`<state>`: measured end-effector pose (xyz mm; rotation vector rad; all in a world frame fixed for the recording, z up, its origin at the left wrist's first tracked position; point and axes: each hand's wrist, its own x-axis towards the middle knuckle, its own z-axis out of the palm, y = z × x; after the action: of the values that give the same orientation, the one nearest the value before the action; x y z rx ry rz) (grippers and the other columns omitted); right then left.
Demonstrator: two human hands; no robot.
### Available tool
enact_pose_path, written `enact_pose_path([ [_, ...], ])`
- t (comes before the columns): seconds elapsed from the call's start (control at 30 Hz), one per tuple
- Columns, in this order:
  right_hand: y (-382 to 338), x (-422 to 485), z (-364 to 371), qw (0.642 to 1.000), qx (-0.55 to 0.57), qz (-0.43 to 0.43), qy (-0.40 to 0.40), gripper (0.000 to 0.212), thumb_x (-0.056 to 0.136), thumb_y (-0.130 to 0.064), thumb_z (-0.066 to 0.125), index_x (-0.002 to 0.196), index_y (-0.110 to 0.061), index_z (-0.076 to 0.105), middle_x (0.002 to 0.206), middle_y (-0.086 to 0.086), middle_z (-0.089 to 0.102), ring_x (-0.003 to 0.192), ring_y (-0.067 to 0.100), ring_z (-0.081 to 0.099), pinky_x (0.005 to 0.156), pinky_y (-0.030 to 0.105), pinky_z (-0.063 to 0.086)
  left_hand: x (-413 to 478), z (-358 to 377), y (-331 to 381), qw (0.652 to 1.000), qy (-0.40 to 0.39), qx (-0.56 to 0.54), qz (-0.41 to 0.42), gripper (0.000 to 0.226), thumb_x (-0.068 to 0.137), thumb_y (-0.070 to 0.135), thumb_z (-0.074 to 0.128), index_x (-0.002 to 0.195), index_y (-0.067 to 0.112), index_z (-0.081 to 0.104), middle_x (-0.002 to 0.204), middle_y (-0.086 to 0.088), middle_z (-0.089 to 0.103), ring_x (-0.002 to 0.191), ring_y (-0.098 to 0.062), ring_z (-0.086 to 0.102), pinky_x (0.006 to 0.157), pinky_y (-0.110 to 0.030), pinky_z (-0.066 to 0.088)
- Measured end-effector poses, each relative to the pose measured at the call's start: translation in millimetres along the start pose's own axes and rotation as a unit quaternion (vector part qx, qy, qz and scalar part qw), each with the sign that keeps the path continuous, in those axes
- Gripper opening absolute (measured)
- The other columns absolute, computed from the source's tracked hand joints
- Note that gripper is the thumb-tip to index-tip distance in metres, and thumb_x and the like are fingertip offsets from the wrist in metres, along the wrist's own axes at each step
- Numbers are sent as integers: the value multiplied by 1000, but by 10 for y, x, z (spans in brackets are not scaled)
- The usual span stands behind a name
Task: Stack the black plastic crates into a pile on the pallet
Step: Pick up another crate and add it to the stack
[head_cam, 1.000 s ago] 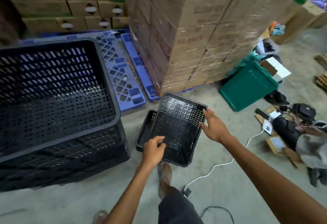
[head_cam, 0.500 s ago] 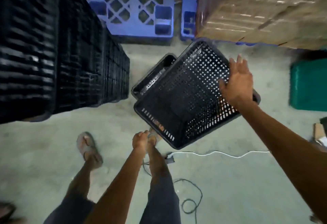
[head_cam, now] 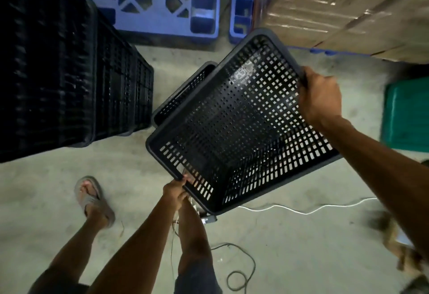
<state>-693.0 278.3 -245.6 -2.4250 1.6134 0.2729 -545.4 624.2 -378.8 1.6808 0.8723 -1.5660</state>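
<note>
You've got the black crate [head_cam: 241,126] off the floor, tilted, open side facing up at you. Your left hand [head_cam: 175,190] is clamped on the near rim at about 6 o'clock of it, and your right hand [head_cam: 319,95] is wrapped around the rim at roughly 2 o'clock. Another black crate [head_cam: 180,95] sits on the concrete floor [head_cam: 58,201] just behind the one you're holding, peeking out around 10 o'clock. The tall stack of black crates [head_cam: 65,66] fills the 9 to 10 o'clock side of the view, with the blue pallet [head_cam: 162,3] up at 12. Wrapped cardboard boxes [head_cam: 336,10] sit at 1 o'clock, a green bin [head_cam: 406,112] at 3, and a white cable [head_cam: 301,210] runs under the held crate.
</note>
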Motion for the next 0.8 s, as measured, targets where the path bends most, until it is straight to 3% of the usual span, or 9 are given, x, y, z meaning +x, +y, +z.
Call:
enact_pose_path([
  [0.07, -75, -97, -332, 1000, 1, -8, -4, 33, 96, -18, 41, 127, -16, 51, 90, 27, 66, 75, 43, 62, 68, 48, 54, -374, -101, 121, 1000, -21, 4, 16, 16, 99, 3, 44, 95, 1, 59, 84, -11, 65, 74, -16, 68, 67, -22, 54],
  [0.1, -110, -135, -417, 1000, 0, -10, -8, 33, 96, -19, 42, 127, -14, 50, 89, 27, 66, 74, 42, 62, 67, 48, 55, -485, -151, 147, 1000, -11, 9, 20, 17, 99, 3, 45, 88, 4, 58, 80, -9, 63, 67, -14, 66, 63, -22, 53],
  [0.27, -284, -505, -1532, 1000, -9, -5, 15, 34, 96, -22, 44, 128, -11, 47, 92, 28, 65, 81, 45, 63, 67, 45, 51, -1489, -395, 490, 995, 15, 61, 76, 12, 95, 8, 56, 84, 7, 61, 84, -9, 62, 76, -18, 59, 70, -28, 49],
  [0.4, -394, -832, -2459, 997, -3, 17, 79, 32, 93, -16, 48, 124, -14, 48, 90, 24, 67, 82, 44, 64, 71, 46, 54, -2259, -449, 852, 986, 26, 102, 129, 7, 94, 8, 57, 94, 3, 62, 88, -14, 63, 84, -28, 62, 88, -41, 48],
  [0.5, -482, -1100, -3175, 989, 12, 33, 142, 23, 96, -23, 46, 118, -17, 46, 83, 20, 66, 74, 40, 65, 67, 47, 57, -2795, -448, 1155, 976, 26, 119, 182, 14, 95, 9, 57, 83, 3, 60, 85, -17, 63, 74, -29, 60, 84, -44, 51],
  [0.63, -597, -1364, -3976, 971, 3, 25, 236, 25, 95, -29, 47, 112, -12, 54, 79, 23, 66, 72, 42, 65, 63, 46, 55, -3338, -395, 1550, 960, 31, 134, 245, 22, 94, 15, 60, 101, -6, 63, 117, -30, 64, 101, -35, 63, 99, -54, 49],
  [0.7, -657, -1452, -4336, 964, -2, 15, 266, 27, 94, -30, 47, 113, -13, 53, 86, 24, 66, 77, 43, 65, 63, 44, 51, -3578, -355, 1712, 951, 36, 123, 280, 33, 93, 15, 62, 116, -8, 62, 120, -28, 65, 108, -40, 65, 94, -54, 52],
  [0.8, -777, -1667, -4876, 950, -23, -5, 310, 27, 93, -32, 47, 113, -14, 52, 92, 25, 66, 83, 45, 65, 66, 44, 51, -4024, -343, 1906, 938, 41, 101, 330, 36, 90, 15, 65, 117, -9, 62, 118, -30, 65, 106, -45, 65, 89, -55, 55],
])
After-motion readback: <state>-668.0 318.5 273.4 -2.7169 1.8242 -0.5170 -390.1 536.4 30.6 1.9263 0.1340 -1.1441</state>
